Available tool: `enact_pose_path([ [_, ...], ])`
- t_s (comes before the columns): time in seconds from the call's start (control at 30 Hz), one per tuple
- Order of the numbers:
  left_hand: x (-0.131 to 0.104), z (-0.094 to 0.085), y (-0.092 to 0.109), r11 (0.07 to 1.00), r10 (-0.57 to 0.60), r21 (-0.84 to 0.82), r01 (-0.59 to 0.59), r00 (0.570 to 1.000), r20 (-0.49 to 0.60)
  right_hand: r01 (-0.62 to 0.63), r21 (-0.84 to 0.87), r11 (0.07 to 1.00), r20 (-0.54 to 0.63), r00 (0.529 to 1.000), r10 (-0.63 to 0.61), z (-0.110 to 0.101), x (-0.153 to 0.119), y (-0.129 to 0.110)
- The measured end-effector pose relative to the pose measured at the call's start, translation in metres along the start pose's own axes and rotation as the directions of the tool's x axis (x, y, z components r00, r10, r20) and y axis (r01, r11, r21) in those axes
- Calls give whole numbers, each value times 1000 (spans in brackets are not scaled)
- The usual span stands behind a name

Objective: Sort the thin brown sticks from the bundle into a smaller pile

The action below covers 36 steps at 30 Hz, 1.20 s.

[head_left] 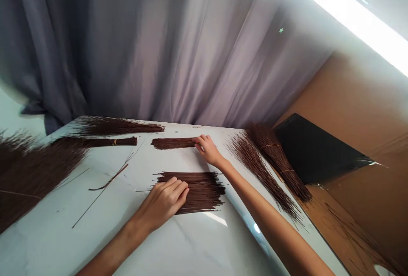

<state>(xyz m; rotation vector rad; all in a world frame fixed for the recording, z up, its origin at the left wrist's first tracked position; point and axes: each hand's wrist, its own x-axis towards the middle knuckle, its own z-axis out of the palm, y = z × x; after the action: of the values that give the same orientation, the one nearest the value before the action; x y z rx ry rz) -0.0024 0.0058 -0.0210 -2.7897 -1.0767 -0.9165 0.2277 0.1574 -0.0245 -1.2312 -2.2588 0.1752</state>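
A wide, flat layer of short dark brown sticks (204, 191) lies in the middle of the white table. My left hand (168, 199) rests on its left part, fingers curled together; whether they pinch any sticks is hidden. Farther back lies a narrower pile of short sticks (172, 143). At the right end of that pile is my right hand (205, 146), its fingertips bent down on the stick ends.
Long twig bundles lie at the back left (121, 126), far left (32, 174) and right (267, 170). A tied bundle (280, 157) lies along the right edge. Loose twigs (110, 180) cross the table (95, 242) at left. A grey curtain (178, 55) hangs behind.
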Motion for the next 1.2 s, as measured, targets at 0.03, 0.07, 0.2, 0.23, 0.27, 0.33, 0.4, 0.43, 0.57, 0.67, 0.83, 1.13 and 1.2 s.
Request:
enact_pose_path([
  [0.03, 0, 1, 0, 999, 31, -15, -31, 1000, -1, 31, -46, 998, 28, 999, -30, 5, 13, 4],
  [0.07, -1, 2, -1, 997, 67, -23, -67, 998, -1, 60, -88, 994, 54, 997, -55, 10, 23, 8],
  [0.2, -3, 6, 1, 984, 180, -3, -180, 984, 12, 146, -205, 968, 121, 985, -123, 25, 37, 19],
  [0.23, -3, 7, 2, 981, 193, 2, -193, 981, 13, 160, -223, 962, 125, 983, -135, 27, 36, 20],
  [0.27, -3, 7, 4, 979, 205, 6, -205, 979, 7, 172, -237, 956, 127, 981, -144, 29, 35, 21],
  [0.33, -3, 6, 9, 975, 223, 16, -223, 975, -16, 190, -255, 948, 127, 979, -161, 31, 33, 22],
  [0.4, -2, 5, 13, 970, 240, 30, -239, 970, -41, 202, -260, 944, 123, 977, -175, 31, 32, 21],
  [0.43, -2, 4, 15, 969, 248, 37, -246, 968, -49, 204, -259, 944, 120, 977, -179, 31, 32, 20],
  [0.57, -1, 4, 17, 966, 253, 65, -251, 966, -41, 193, -235, 953, 80, 981, -179, 24, 35, 17],
  [0.67, -2, 6, 15, 984, 143, 121, -133, 987, -74, 163, -197, 967, 7, 986, -165, 16, 35, 10],
  [0.83, -2, 5, 6, 993, -99, 54, 107, 986, -133, 112, -90, 990, -168, 978, -126, -9, 27, -16],
  [1.13, 3, -3, -13, 760, -584, -304, 574, 809, 70, -108, 185, 977, -319, 934, 164, -23, -75, -97],
  [1.2, 4, -1, -11, 718, -580, -386, 578, 805, 126, -186, 273, 944, -227, 941, 251, -12, -97, -112],
])
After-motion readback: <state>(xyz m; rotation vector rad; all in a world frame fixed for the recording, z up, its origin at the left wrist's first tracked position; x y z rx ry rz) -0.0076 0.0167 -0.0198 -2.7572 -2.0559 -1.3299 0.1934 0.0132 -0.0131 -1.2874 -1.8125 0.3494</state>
